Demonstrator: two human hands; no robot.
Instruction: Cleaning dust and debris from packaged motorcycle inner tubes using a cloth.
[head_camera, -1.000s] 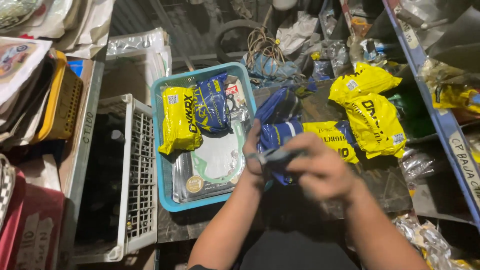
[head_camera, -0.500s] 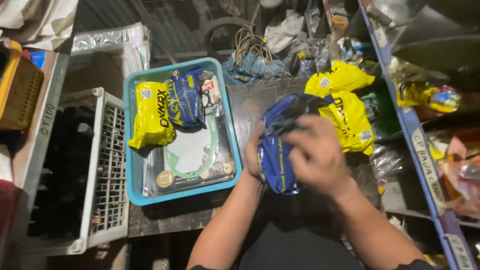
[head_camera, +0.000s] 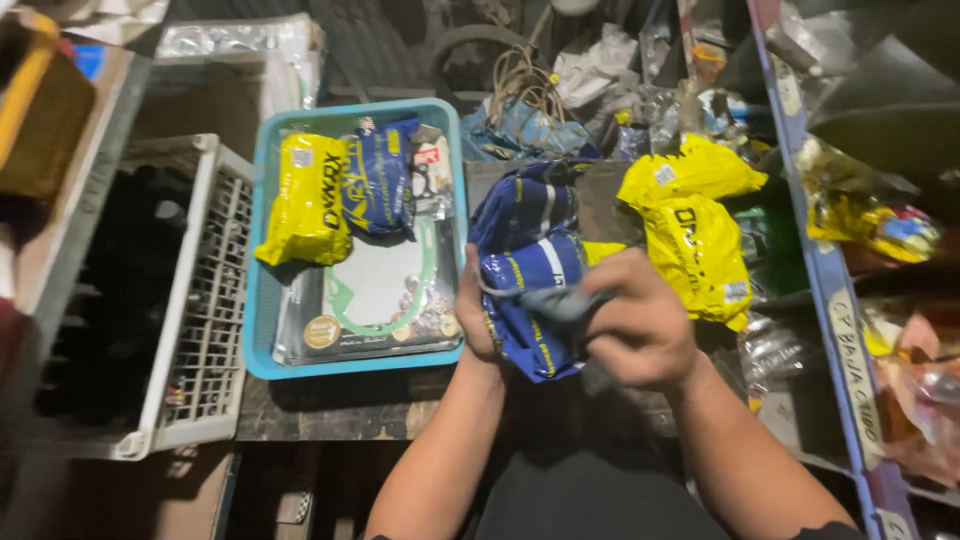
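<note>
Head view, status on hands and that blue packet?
Left hand grips blue packet. Right hand pinches its dark flap. Yellow packets beside it, teal tray on the left; nothing blocking.

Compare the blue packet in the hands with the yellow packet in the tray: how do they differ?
The blue packet is dark blue with a pale stripe; the yellow packet is bright yellow with dark print. The blue packet is gripped between the left hand and right hand over the bench; the yellow packet lies untouched in the tray, leaning on its left wall. Both are soft, crinkled plastic packets of similar size.
</note>
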